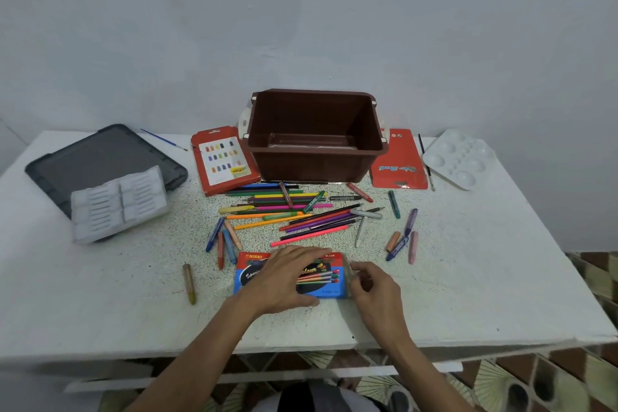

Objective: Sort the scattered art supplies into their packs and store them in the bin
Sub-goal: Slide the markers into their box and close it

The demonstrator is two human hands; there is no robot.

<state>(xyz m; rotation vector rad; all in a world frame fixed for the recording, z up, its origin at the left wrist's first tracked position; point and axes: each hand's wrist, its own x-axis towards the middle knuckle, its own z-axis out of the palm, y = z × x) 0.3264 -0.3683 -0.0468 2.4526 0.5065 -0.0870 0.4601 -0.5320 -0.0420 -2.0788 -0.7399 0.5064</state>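
A red and blue crayon pack [249, 273] lies flat near the table's front edge. My left hand [286, 278] grips it from above, fingers over its far edge and thumb at its near edge. My right hand [373, 288] pinches the pack's clear right end. Behind it lie scattered coloured pencils [284, 202] and loose crayons [224, 242], one olive crayon [189, 283] apart at the left. The brown bin [316, 164] stands at the back centre with a clear tray inside.
A red paint box [222, 160] lies left of the bin, a red pencil pack [399, 160] to its right. A white palette [459, 157] and a brush sit at the far right. The grey lid [100, 157] and a white insert tray [118, 202] are on the left.
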